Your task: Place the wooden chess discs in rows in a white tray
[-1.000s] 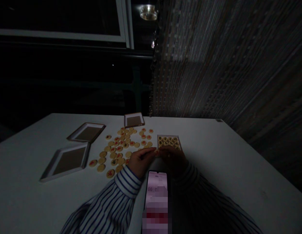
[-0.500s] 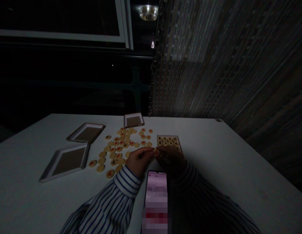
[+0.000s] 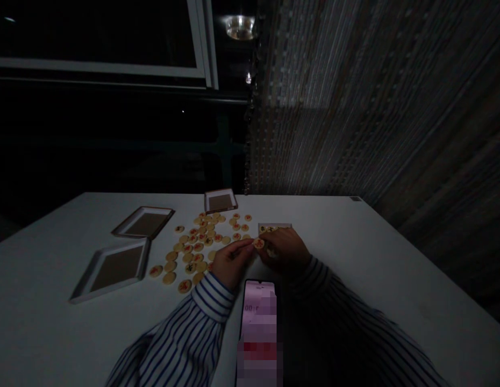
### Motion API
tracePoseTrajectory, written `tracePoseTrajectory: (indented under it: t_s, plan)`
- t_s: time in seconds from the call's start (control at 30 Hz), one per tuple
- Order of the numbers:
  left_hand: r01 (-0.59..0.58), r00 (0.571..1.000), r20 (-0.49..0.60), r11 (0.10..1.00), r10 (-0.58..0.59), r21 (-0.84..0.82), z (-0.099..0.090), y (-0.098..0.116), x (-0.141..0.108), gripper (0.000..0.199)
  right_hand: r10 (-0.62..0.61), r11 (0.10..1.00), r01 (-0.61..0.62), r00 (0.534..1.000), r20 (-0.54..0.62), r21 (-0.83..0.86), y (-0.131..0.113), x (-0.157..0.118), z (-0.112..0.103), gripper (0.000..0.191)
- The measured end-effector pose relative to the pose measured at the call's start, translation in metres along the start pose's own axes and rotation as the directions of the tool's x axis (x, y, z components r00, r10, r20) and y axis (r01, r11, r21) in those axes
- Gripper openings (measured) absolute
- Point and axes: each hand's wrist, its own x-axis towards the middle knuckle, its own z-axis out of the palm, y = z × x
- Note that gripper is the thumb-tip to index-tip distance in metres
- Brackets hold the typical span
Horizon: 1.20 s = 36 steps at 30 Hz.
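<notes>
A round wooden Chinese chess piece (image 3: 258, 243) with a red character is held upright between my two hands. My right hand (image 3: 288, 248) grips it from the right, fingers closed. From the left, my left hand (image 3: 233, 262) closes thumb and forefinger at the piece's edge. Behind my right hand stands a shallow box (image 3: 276, 224) with rows of pieces showing black characters; the hand hides most of it. Many loose chess pieces (image 3: 201, 237) lie scattered to the left, some with red or black characters up, others blank side up.
Three shallow trays or lids stand on the white table (image 3: 355, 279): one at the back (image 3: 220, 201), one at the left (image 3: 144, 221) and one nearer me (image 3: 113, 270). A phone (image 3: 258, 317) with a lit screen lies between my forearms. A strand curtain (image 3: 314, 107) hangs beyond the table.
My right hand has risen a little and now covers more of the box. The red-character piece has turned its face more toward me. The view has shifted slightly.
</notes>
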Motion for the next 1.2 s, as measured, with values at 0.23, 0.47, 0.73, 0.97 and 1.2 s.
tracePoseTrajectory:
  t_s: [0.23,0.47,0.73,0.97,1.2]
  plan:
    - [0.016,1.000,-0.010,0.998,-0.015,0.055,0.000,-0.001,-0.002,0.036,-0.016,0.999,0.017,0.999,0.043,-0.038,0.022,-0.004,-0.017,0.025]
    - [-0.001,1.000,-0.015,0.993,0.002,0.114,0.001,0.001,-0.003,0.036,0.054,0.996,-0.058,0.997,-0.052,-0.064,0.038,-0.022,-0.020,0.023]
    - [-0.076,0.997,0.031,0.949,0.070,0.306,-0.002,-0.005,-0.003,0.029,0.096,0.993,-0.097,0.995,-0.021,-0.073,0.047,-0.031,-0.016,0.024]
    - [-0.277,0.961,0.161,0.813,0.226,0.512,-0.006,-0.017,-0.002,0.024,0.120,0.990,-0.120,0.993,0.004,0.080,0.063,-0.041,-0.005,0.024]
    - [-0.359,0.933,0.221,0.719,0.284,0.594,-0.009,-0.018,-0.001,0.023,0.109,0.984,-0.112,0.994,0.030,0.141,0.079,-0.050,0.007,0.023]
